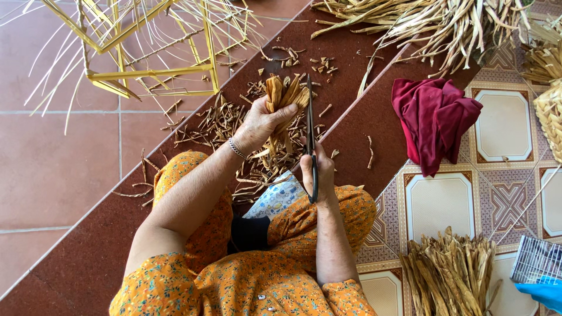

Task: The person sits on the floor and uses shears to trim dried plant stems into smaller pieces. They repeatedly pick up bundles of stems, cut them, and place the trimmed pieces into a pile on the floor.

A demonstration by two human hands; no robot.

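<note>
Orange floral-print clothing (246,287), tan dried leaf strips (284,93), black scissors (310,140), silver bracelet (237,149), crimson cloth (434,120), yellow frame (146,75), terracotta floor tiles (52,164), speckled dark red step (76,257), cream tiles with brown geometric borders (503,126), blue glove (541,292)

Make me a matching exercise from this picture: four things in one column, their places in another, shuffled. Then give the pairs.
Things:
1. scissors
2. dried leaf bundle
3. red cloth
4. yellow frame

Places:
A. top left, on the plain tiles
B. in the right hand
C. lying on the step edge, at the right
D. in the left hand

Pairs: 1-B, 2-D, 3-C, 4-A
</note>
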